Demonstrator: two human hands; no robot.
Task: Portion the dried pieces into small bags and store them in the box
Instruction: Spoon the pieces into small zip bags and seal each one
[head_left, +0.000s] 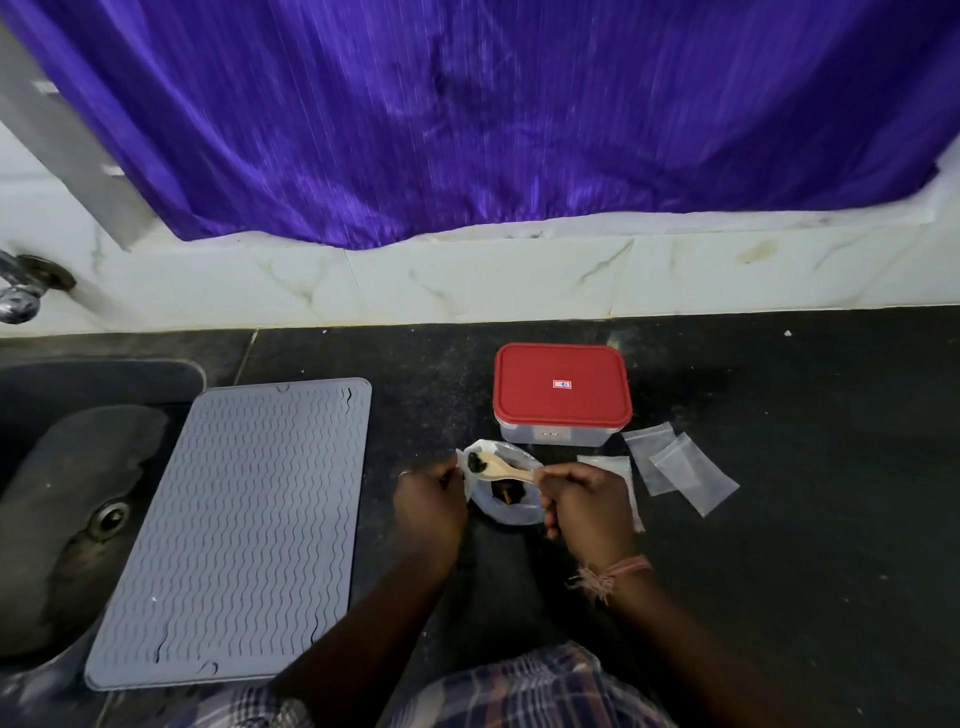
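Box blocks ahead; counter right free

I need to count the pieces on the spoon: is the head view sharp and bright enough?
Head view: dim; dark pieces on the wooden spoon merge into one blob against the black counter; motion blur streaks the purple curtain; wide-angle edges curve. Not countable.

The room is dim, and the dark counter swallows most of the light. The purple curtain is streaked with motion blur, and the whole picture is soft. The wide lens bows the tiled wall and stretches the edges, while the red lid shows a faint sheen.
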